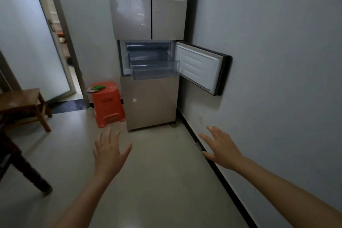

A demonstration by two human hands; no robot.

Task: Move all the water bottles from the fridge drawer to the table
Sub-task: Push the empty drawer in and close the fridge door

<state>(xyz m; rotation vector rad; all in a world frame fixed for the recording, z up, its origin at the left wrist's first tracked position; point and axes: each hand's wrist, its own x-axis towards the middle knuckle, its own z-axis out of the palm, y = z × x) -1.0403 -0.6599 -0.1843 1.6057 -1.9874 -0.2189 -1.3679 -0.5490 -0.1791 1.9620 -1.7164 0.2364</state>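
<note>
Facing fridge drawer (155,69) — clear, slid out of open middle compartment (148,50), long axis left to right, front toward camera. Holding left hand (109,152) and right hand (220,146) over floor (157,181), well short of it — fingers (107,137) spread.

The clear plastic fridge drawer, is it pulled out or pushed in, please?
Pulled out: the clear plastic fridge drawer juts forward past the beige fridge front, beside the swung-open white-lined door.

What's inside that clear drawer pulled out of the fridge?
The clear drawer looks empty: nothing shows through its see-through walls or from above. Its rear runs under the upper tray into shadow, so that part cannot be checked.
</note>
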